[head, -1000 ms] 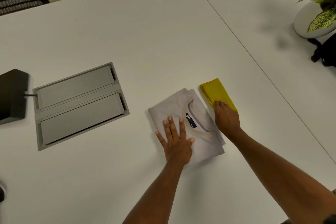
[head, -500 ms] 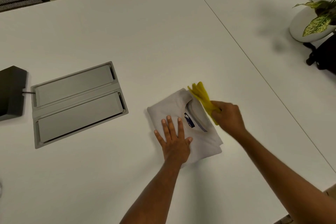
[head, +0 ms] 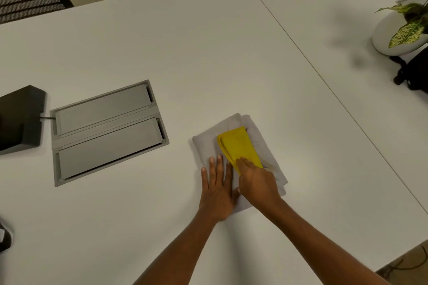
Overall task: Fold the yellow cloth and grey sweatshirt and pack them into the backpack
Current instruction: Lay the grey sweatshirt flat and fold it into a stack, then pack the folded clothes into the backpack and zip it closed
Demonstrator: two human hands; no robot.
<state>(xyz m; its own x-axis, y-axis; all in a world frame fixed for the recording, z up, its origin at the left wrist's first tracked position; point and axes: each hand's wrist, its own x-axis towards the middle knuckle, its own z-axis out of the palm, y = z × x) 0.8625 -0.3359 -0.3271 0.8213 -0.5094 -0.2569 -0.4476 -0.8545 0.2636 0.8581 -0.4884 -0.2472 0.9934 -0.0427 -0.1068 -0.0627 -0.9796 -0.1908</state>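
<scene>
Two folded textiles are stacked on the smooth white table [head: 185, 53]: the soft, matte grey sweatshirt [head: 206, 143] lies flat as a rough rectangle, and on it rests the yellow cloth [head: 238, 146], a narrow oblong with layered fold edges along its left side. We note its long axis runs from near right to far left. Our left hand [head: 217, 190] lies flat, fingers straight, on the sweatshirt's near left corner; our right hand [head: 257, 183] covers the cloth's near end, and we cannot tell whether it pinches or presses.
</scene>
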